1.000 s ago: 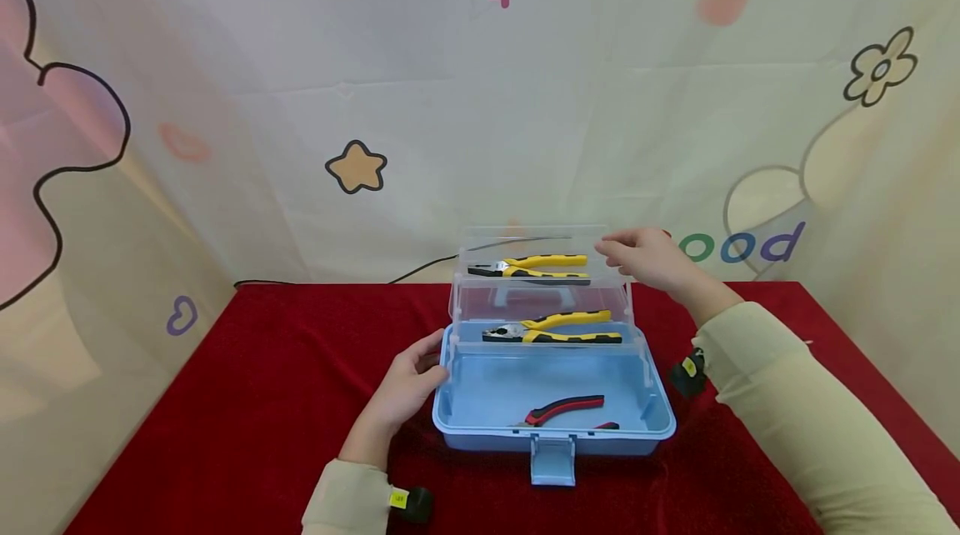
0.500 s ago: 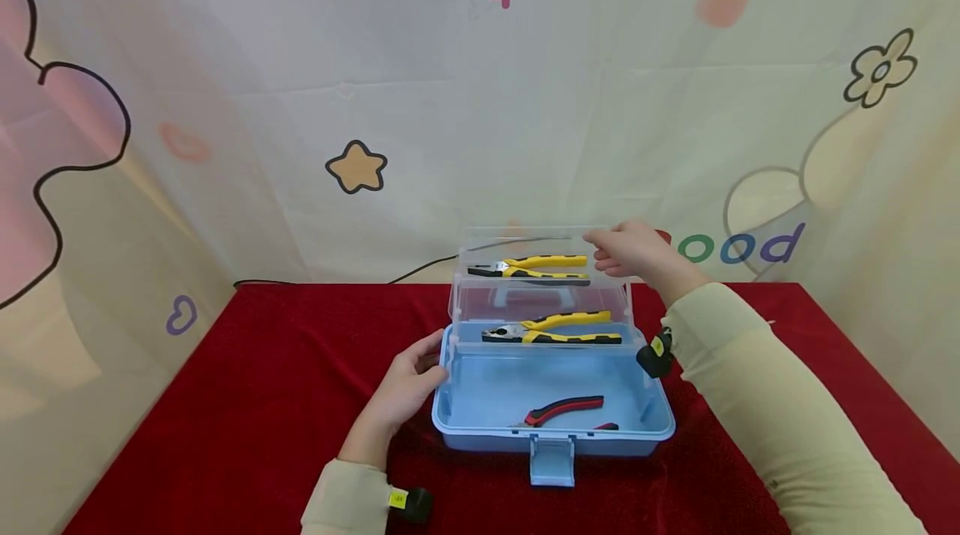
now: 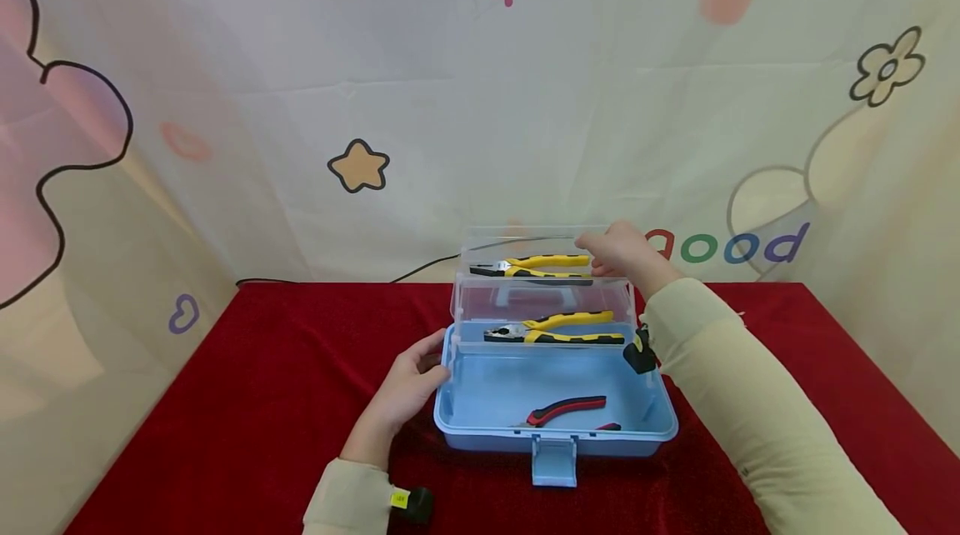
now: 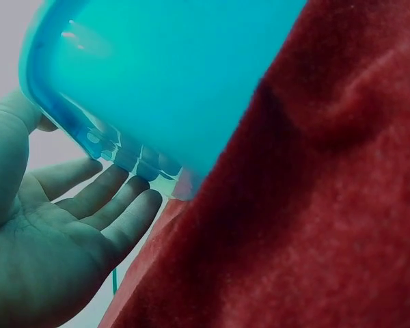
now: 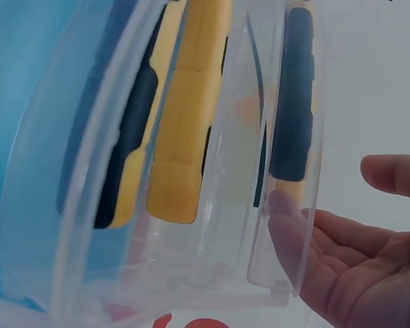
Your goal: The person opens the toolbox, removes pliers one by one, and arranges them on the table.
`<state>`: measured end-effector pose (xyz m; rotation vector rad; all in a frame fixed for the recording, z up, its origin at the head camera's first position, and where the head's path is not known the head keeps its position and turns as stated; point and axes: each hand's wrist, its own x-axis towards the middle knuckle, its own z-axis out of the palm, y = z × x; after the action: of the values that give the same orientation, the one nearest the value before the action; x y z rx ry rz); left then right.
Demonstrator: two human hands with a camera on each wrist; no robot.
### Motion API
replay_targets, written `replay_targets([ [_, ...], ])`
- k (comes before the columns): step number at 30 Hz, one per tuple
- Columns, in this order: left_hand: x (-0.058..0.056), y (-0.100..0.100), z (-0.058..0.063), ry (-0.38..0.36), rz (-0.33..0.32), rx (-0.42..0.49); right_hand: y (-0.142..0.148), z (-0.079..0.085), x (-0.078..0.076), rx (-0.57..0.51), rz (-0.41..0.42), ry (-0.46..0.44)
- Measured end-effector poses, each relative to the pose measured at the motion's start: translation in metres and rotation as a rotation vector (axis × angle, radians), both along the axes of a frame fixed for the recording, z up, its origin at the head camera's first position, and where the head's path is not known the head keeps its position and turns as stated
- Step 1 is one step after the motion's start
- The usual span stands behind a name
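The toolbox (image 3: 487,442) looks like smooth, moulded plastic, with small bright glints on its wall in the left wrist view; its latch (image 3: 554,464) appears to be plastic too; the trays (image 3: 465,299) are thin, see-through plastic, slightly cloudy, with shiny edges; the yellow-and-black pliers (image 3: 576,319) have bright metal heads and grips of matt plastic or rubber; the red-and-black pliers (image 3: 566,407) have similar-looking grips; the tablecloth (image 3: 300,418) is velvety, plush cloth, softly rumpled; the curtain (image 3: 420,60) is thin, matt, creased cloth; the sleeve (image 3: 750,385) is soft, matt fabric.
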<state>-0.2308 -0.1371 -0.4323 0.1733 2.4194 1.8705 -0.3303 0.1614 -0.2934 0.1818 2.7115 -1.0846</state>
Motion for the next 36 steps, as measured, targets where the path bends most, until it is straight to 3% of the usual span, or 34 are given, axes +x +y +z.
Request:
replay_targets([
  [18, 0.001, 0.003, 0.003, -0.013, 0.010, -0.006, -0.015, -0.001, -0.002, 0.034, 0.064, 0.000],
  [22, 0.000, 0.002, 0.002, -0.016, 0.004, -0.008, -0.015, 0.000, -0.002, 0.013, 0.045, -0.006],
  [26, 0.007, 0.002, 0.013, -0.029, -0.011, 0.012, -0.013, 0.002, -0.003, -0.002, 0.028, -0.020],
  [29, 0.006, 0.002, 0.011, -0.036, -0.011, 0.020, -0.012, 0.004, -0.003, -0.016, 0.020, -0.035],
  [32, 0.001, 0.000, 0.001, -0.036, -0.003, 0.018, -0.011, 0.005, -0.004, -0.034, 0.008, -0.044],
  [36, 0.009, 0.002, 0.015, -0.040, -0.010, 0.020, -0.009, 0.004, -0.007, -0.042, 0.000, -0.052],
])
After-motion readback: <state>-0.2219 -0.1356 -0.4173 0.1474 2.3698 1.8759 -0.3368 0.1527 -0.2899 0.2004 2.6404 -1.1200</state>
